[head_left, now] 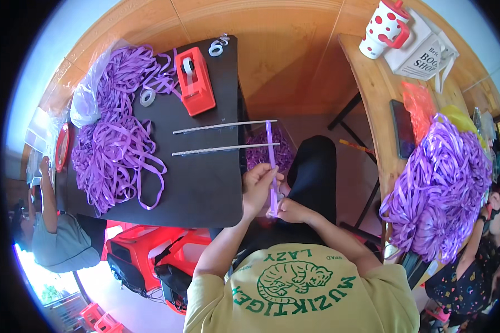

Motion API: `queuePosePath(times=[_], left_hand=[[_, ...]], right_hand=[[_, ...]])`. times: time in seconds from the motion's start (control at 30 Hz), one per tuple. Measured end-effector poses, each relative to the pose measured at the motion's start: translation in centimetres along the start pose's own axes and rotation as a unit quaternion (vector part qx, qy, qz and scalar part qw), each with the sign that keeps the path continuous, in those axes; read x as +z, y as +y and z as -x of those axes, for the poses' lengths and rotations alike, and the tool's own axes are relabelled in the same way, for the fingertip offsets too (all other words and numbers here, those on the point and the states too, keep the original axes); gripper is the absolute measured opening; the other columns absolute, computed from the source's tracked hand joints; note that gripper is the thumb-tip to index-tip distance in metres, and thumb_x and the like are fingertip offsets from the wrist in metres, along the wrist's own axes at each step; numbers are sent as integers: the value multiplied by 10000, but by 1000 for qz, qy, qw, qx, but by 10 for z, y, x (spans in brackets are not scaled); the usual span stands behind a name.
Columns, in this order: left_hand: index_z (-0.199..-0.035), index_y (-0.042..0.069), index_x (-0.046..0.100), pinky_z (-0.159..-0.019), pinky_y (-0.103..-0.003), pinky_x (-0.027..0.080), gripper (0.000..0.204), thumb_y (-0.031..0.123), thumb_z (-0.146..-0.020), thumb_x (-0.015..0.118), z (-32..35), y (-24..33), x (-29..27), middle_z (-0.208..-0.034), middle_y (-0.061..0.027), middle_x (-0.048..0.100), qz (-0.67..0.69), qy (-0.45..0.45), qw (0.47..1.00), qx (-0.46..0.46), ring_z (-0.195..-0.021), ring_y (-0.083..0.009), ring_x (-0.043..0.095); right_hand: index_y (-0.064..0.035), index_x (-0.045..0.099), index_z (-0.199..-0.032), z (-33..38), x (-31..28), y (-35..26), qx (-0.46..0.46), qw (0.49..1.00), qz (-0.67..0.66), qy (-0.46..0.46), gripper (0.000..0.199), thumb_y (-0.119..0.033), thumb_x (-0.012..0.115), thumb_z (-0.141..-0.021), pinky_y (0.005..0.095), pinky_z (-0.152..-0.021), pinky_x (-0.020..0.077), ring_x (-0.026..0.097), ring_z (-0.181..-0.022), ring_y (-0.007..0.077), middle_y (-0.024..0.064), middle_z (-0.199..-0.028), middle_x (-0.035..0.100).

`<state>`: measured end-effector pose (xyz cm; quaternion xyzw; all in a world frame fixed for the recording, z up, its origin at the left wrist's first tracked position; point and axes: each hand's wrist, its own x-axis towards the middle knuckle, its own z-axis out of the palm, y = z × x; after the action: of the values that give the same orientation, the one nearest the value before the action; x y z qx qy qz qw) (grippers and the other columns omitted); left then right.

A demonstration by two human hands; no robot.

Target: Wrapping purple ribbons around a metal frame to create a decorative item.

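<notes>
Two thin metal rods [222, 125], like chopsticks with twisted ends, lie side by side on the dark table and stick out past its right edge. A purple ribbon [271, 152] runs from the far rod across the near one and down toward my lap. My left hand [255, 188] pinches the ribbon just below the rods, fingers closed. Lower down, my right hand [292, 211] is closed around the ribbon's lower part, close to the left wrist. Whether the ribbon loops fully around the rods, I cannot tell.
A tangled purple ribbon pile [119, 144] covers the dark table's left side, beside a red tape dispenser [197, 89] and tape rolls [147, 97]. On the wooden table [366, 83] at right lie a purple ribbon bundle [436, 194], a phone [401, 129] and a dotted tumbler [383, 30]. Other people sit both sides.
</notes>
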<state>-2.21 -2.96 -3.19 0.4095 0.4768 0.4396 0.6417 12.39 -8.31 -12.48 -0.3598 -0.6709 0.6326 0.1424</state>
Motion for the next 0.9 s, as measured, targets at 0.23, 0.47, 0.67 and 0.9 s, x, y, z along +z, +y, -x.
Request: queuePosePath(times=[0.23, 0.47, 0.67, 0.9], left_hand=[[-949, 32, 628, -609, -212, 450, 125, 135, -921, 564, 10, 2, 1, -801, -59, 670, 10, -5, 1000, 10, -687, -84, 597], [-969, -18, 592, -624, -228, 442, 150, 40, -836, 634, 32, 17, 16, -824, -40, 610, -253, 91, 940, 209, -684, -117, 563], [-1042, -13, 588, -701, -276, 466, 207, 74, -855, 608, 16, 28, 28, -898, -77, 580, -154, 186, 934, 264, -822, -162, 568], [-1055, -23, 616, -696, -232, 457, 195, 96, -922, 539, 15, 31, 21, -806, -57, 635, 16, 52, 998, 14, -727, -107, 576]], right_hand=[[-5, 704, -950, 13, 3, -20, 102, 975, -184, -64, 181, -70, 599, -817, 230, -632, 481, 644, -780, 139, 94, -901, 702], [-52, 723, -936, 31, 12, -19, 79, 973, -216, -20, 202, -200, 713, -801, 221, -542, 433, 554, -651, 69, 12, -770, 671], [-43, 715, -966, 42, 11, -19, 44, 977, -206, -16, 170, -130, 701, -821, 229, -741, 462, 587, -813, 65, 21, -924, 697], [-39, 698, -1009, 38, 15, -34, -28, 972, -231, 15, 201, -124, 692, -828, 246, -822, 460, 604, -862, 83, 24, -928, 691]])
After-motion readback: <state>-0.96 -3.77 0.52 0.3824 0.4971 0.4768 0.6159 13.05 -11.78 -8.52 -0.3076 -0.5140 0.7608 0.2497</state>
